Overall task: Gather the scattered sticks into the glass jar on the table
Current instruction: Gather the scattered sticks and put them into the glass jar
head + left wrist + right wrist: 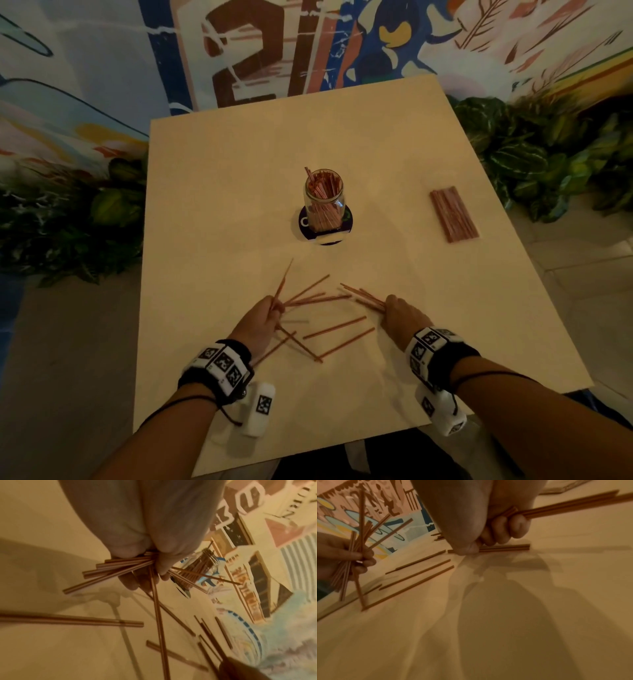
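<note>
Reddish sticks (337,328) lie scattered on the pale worktop (219,192) near a glass jar (323,198) already packed with them, as the left hand (258,323) clutches a splayed bundle and the right hand (404,313) curls around several more.

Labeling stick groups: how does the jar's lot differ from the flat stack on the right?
The sticks in the glass jar stand on end, fanned and crossing; the flat stack lies on the table with its sticks parallel and aligned. The jar's lot is contained in glass on a dark coaster; the stack is loose. Both share the same reddish-brown colour.
</note>
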The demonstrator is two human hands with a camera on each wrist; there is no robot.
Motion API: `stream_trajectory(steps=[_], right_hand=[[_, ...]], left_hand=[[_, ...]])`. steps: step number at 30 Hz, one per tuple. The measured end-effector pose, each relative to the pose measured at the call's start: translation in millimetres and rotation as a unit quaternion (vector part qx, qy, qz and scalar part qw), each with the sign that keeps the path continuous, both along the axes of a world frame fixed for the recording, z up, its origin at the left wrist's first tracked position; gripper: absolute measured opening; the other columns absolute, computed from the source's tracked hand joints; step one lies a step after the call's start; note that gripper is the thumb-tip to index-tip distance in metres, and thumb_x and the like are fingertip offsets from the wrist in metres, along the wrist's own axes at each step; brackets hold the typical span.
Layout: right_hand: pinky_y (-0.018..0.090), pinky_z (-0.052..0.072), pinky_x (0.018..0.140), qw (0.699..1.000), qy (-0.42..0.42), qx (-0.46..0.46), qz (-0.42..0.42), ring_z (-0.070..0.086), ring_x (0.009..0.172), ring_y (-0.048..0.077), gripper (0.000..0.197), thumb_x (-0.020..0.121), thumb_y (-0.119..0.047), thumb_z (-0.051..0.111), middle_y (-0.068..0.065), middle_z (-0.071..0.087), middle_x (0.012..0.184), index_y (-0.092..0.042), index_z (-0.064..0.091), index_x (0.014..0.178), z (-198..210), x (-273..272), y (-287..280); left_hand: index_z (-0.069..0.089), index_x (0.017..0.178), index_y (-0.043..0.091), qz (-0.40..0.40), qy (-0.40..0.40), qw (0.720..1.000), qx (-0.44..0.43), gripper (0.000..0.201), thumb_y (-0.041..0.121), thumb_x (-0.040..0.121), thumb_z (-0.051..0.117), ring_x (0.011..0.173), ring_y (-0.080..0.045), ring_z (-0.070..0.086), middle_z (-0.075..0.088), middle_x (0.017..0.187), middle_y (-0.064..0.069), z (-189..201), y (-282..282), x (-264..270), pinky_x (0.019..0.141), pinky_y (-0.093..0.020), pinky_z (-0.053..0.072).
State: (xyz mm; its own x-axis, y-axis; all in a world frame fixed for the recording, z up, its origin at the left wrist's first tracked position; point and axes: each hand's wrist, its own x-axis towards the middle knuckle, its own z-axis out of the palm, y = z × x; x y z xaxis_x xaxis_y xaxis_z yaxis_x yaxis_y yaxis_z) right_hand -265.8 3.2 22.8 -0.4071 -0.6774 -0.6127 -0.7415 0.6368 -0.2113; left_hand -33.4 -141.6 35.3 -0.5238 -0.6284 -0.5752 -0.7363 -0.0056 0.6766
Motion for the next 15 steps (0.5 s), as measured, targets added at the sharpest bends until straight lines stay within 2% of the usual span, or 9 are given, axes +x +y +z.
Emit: stream_trajectory(steps=[3, 6, 8, 10, 13, 15], right_hand=[[0.037, 0.042, 0.081, 1.0, -0.008, -0.013, 0.02, 0.056, 0.1, 0.033, 0.025, 0.094, -0.021, 0.038, 0.016, 0.052, 0.116, -0.005, 0.045, 0.112, -0.4, -0.1, 3.4], [0.034, 0.037, 0.075, 0.997, -0.048, -0.032, 0.041, 0.055, 0.098, 0.033, 0.019, 0.094, -0.02, 0.038, 0.017, 0.053, 0.111, -0.007, 0.043, 0.107, 5.6, 1.5, 7.9], [0.03, 0.033, 0.07, 0.995, -0.088, -0.032, 0.046, 0.057, 0.095, 0.032, 0.012, 0.095, -0.022, 0.037, 0.015, 0.056, 0.102, -0.011, 0.037, 0.101, 13.7, 3.4, 8.2], [0.03, 0.036, 0.071, 0.992, -0.112, -0.022, 0.059, 0.058, 0.096, 0.032, 0.018, 0.096, -0.021, 0.035, 0.015, 0.058, 0.105, -0.01, 0.038, 0.11, 20.4, 7.2, 6.1], [0.034, 0.039, 0.092, 0.986, -0.139, -0.005, 0.087, 0.053, 0.113, 0.031, 0.041, 0.095, -0.017, 0.033, 0.016, 0.053, 0.128, -0.015, 0.032, 0.136, 22.1, 15.2, 2.7], [0.034, 0.036, 0.099, 0.98, -0.148, 0.003, 0.136, 0.05, 0.119, 0.028, 0.041, 0.095, -0.015, 0.032, 0.013, 0.048, 0.134, -0.015, 0.031, 0.137, 18.5, 21.4, 0.8]], left_hand=[[0.05, 0.082, 0.023, 0.066, 0.019, 0.997, 0.03, 0.026, 0.008, 0.098, 0.036, 0.077, -0.023, 0.051, 0.054, 0.077, -0.002, 2.3, -5.1, -2.3, 0.076, -0.035, 0.042], [0.052, 0.077, 0.021, 0.13, 0.032, 0.991, 0.027, 0.028, 0.007, 0.096, 0.038, 0.082, -0.026, 0.053, 0.056, 0.077, -0.005, -0.3, -8.2, -0.3, 0.079, -0.037, 0.041], [0.053, 0.078, 0.018, 0.134, 0.007, 0.991, -0.004, 0.024, 0.007, 0.095, 0.038, 0.085, -0.026, 0.055, 0.06, 0.084, -0.008, 2.4, -8.7, 3.0, 0.08, -0.034, 0.04], [0.052, 0.083, 0.012, 0.123, -0.02, 0.991, -0.052, 0.018, 0.008, 0.095, 0.038, 0.085, -0.025, 0.055, 0.061, 0.088, -0.01, 5.7, -9.4, 7.2, 0.076, -0.031, 0.039], [0.047, 0.087, 0.009, 0.062, -0.04, 0.989, -0.128, 0.015, 0.01, 0.097, 0.037, 0.073, -0.025, 0.051, 0.054, 0.076, -0.007, 12.3, -10.6, 12.0, 0.065, -0.03, 0.035], [0.046, 0.09, 0.009, 0.017, -0.061, 0.987, -0.15, 0.013, 0.012, 0.098, 0.036, 0.069, -0.025, 0.048, 0.048, 0.069, -0.002, 12.4, -11.4, 17.8, 0.062, -0.03, 0.033]])
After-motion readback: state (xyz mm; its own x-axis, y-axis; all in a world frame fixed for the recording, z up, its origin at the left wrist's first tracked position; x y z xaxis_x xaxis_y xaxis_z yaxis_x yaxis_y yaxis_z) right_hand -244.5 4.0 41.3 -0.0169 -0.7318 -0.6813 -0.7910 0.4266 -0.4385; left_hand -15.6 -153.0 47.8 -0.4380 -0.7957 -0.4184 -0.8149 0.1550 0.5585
